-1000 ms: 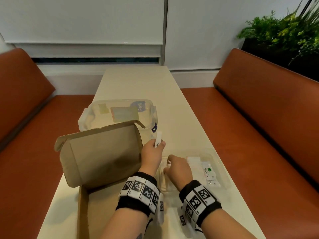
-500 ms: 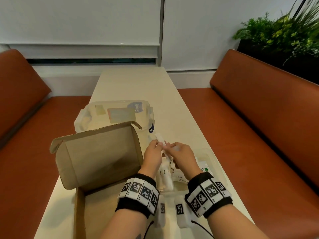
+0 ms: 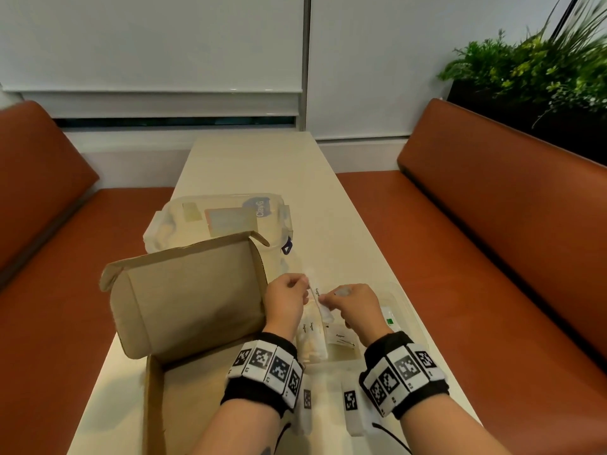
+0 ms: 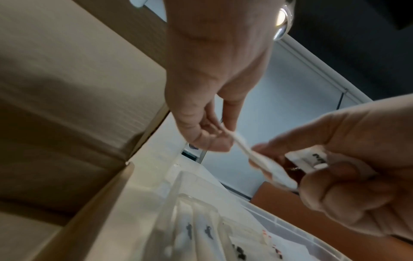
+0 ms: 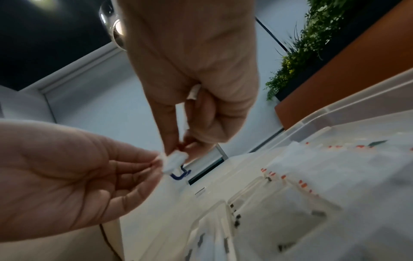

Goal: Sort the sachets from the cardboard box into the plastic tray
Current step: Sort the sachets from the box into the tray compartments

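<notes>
Both your hands are on one white sugar sachet (image 3: 316, 292), held above the plastic tray (image 3: 405, 303). Left hand (image 3: 286, 302) pinches its far end; right hand (image 3: 353, 305) pinches the near end, and also seems to have a second packet (image 4: 309, 159) tucked under its fingers (left wrist view shows printed text on it, too blurred to read).

Step, as I read it: mid-handover or straightening of the sachet before it goes in a slot. The tray already holds sugar sachets (image 3: 310, 336) in its left slot, a pepper packet (image 3: 341, 339) in the middle and a green-marked packet (image 3: 389, 320) further right.

Next move: let go with one hand and lay the sachet lengthwise in the left slot with the matching ones. It's limp, so a one-end grip may let it droop and catch the divider.

Around: the cardboard box (image 3: 184, 323) sits just left of the tray, its raised lid close to your left hand. A lidded clear container (image 3: 216, 218) stands behind the box on the table (image 3: 256, 165). I can't see what's left inside the box.
</notes>
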`<state>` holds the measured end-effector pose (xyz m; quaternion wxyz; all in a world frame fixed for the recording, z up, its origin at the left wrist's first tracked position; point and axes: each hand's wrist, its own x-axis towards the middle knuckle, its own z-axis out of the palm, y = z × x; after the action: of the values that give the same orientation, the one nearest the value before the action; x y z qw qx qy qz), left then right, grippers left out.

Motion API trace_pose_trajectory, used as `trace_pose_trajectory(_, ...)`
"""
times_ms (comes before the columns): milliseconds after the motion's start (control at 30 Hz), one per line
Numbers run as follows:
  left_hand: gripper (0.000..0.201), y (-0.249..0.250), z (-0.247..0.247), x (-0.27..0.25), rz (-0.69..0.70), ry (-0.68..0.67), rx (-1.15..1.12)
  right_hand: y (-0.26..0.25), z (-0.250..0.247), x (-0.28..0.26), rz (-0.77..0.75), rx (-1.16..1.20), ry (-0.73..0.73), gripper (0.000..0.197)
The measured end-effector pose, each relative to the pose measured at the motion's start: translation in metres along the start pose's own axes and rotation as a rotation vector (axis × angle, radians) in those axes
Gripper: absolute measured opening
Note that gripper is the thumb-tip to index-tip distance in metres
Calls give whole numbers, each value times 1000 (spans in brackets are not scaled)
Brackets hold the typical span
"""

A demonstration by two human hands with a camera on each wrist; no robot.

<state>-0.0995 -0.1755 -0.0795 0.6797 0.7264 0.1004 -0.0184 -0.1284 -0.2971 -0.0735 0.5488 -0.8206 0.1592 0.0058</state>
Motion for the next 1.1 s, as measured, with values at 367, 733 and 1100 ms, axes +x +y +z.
trace_pose_trajectory(367, 35, -11, -7, -1, -33, -7, 363, 21, 45, -2, 47, -489, -68, 12)
trace_pose_trajectory(733, 31, -2, 11, -9, -132, -172, 99, 16, 2, 8, 148, 276, 19, 28)
trace_pose_trajectory(1100, 11, -1, 31, -13, -42, -241, -11, 13, -53, 4, 13, 297, -6, 36)
